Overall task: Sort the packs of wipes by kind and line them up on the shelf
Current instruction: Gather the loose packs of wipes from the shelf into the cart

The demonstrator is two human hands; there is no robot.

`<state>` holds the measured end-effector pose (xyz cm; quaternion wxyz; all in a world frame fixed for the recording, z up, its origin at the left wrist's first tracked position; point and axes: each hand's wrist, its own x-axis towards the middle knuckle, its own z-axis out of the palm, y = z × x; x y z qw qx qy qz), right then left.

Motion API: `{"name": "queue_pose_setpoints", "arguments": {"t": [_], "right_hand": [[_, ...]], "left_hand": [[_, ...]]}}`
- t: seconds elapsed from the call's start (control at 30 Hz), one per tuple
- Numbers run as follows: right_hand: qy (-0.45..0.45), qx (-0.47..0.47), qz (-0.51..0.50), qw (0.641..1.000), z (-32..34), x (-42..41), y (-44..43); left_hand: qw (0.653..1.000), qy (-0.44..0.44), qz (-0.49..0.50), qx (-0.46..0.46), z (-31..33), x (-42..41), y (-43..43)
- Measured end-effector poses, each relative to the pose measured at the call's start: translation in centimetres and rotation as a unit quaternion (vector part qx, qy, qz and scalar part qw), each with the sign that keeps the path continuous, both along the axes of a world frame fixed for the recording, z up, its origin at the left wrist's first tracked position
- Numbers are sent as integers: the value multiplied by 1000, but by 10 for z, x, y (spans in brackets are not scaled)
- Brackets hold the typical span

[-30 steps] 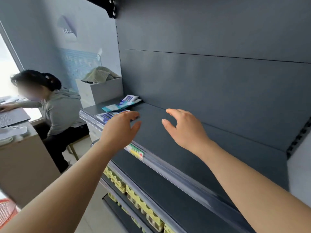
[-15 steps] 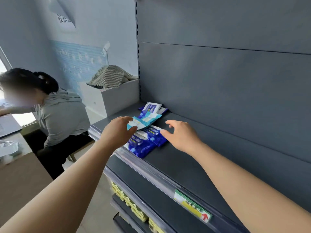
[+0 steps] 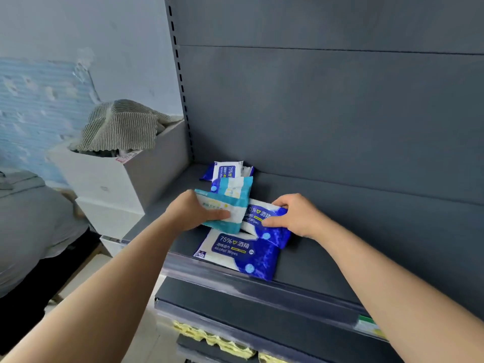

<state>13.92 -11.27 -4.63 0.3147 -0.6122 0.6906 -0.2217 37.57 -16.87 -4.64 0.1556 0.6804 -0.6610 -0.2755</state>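
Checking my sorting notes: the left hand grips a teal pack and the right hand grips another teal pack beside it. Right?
Not quite. In the head view the left hand grips a teal pack, but the right hand grips a dark blue alcohol wipes pack beside it.

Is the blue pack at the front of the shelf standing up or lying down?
Lying down. The front blue pack rests flat on the shelf by its front edge, printed face up.

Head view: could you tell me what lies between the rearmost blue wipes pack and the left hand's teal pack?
A second teal-and-white soft plastic pack, shown in the head view.
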Motion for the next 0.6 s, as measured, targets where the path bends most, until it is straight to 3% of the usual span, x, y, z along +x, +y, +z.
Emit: {"name": "queue_pose_setpoints", "arguments": {"t": [0.17,0.33,0.4,0.5,0.6], "right_hand": [[-63,22,-29,997,16,-10,5],[-32,42,-19,998,19,-13,17],[-18,46,-13,999,21,-9,22],[-1,53,2,999,23,-3,29],[13,49,13,999,22,4,32]], "left_hand": [[985,166,-8,-40,9,-13,-17],[996,72,-42,-11,12,-40,-32],[997,72,-29,-11,9,-43,-33],[989,147,6,-30,4,-35,-33],[957,288,38,-22,11,-14,-24]]}}
